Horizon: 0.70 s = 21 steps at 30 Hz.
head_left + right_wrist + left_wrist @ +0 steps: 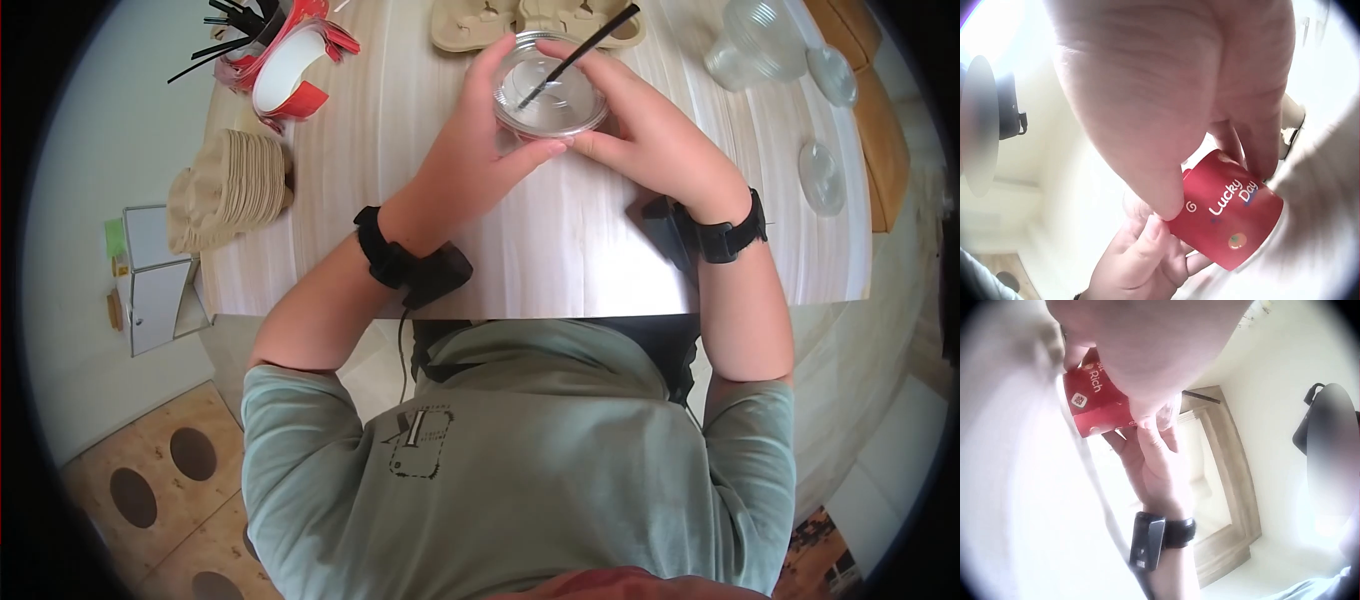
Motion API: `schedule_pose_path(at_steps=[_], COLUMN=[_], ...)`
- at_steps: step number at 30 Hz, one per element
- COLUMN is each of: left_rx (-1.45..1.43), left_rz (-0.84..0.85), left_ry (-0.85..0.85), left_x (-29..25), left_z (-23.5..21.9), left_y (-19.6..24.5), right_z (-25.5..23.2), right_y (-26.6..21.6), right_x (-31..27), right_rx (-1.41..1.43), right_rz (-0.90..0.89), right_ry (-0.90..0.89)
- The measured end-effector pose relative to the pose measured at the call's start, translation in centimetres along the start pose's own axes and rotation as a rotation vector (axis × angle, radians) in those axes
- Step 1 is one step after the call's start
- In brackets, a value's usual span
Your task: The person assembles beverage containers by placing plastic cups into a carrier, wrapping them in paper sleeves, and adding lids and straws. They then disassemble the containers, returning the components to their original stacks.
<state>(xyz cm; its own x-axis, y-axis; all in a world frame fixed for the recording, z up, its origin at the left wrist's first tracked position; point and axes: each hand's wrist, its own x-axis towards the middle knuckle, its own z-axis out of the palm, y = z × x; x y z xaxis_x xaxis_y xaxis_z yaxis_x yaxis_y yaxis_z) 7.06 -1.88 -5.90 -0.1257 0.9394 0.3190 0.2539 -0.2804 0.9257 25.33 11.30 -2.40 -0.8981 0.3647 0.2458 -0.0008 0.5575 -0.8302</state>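
Note:
A red paper cup [1229, 212] printed "Lucky Day" is held between both hands. On its top sits a clear plastic lid [575, 105], and a black straw [590, 45] slants up out of it to the right. My left hand [465, 155] grips the cup from the left, thumb at the near rim. From the right, my right hand [660, 135] grips it too, its thumb meeting the left thumb at the near side. In the left wrist view, the cup's red wall [1100, 400] shows below the fingers.
Beyond the cup lies a pulp cup carrier [460, 25]; a stack of such carriers [240, 185] stands at left. Red paper cups [300, 95] and black straws [235, 20] are at back left. Clear lids [755, 50] are stacked at back right, with a loose lid [822, 180] nearer.

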Motion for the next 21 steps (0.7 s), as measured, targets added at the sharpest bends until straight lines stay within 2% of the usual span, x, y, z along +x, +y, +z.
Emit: schedule_pose_path(at_steps=[2,5,8,11,14,17,18,21], left_rx=[0.126,0.090,0.080,0.298,0.163,0.291,0.361,-0.215], left_rz=[0.006,0.033,0.036,0.169,0.089,0.175,0.180,0.012], left_ry=[-0.033,-0.040,-0.036,-0.048,-0.089,-0.178,-0.120,-0.069], left_x=[0.0,-0.1,-0.1,0.6,2.6,3.7,4.1,7.0], left_z=[-0.6,-0.9,-1.3,-2.8,-4.2,-5.1,-5.6,-6.4], left_y=[-0.6,-1.2,0.1,1.8,4.9,5.0,5.9,6.8], right_z=[-0.1,-0.3,-0.1,-0.3,-1.2,-2.4,-2.7,-3.2], right_y=[0.1,-0.8,-1.3,-2.9,-2.9,-4.9,-5.4,-5.2], right_x=[0.0,-0.1,0.2,0.8,2.7,3.5,3.9,7.4], right_rx=[-0.039,-0.044,-0.111,-0.242,-0.183,-0.348,-0.367,-0.260], right_rz=[-0.043,0.015,-0.031,-0.187,-0.280,-0.217,-0.205,-0.210], right_ry=[0.006,-0.047,-0.018,0.090,0.179,0.061,0.049,0.133])
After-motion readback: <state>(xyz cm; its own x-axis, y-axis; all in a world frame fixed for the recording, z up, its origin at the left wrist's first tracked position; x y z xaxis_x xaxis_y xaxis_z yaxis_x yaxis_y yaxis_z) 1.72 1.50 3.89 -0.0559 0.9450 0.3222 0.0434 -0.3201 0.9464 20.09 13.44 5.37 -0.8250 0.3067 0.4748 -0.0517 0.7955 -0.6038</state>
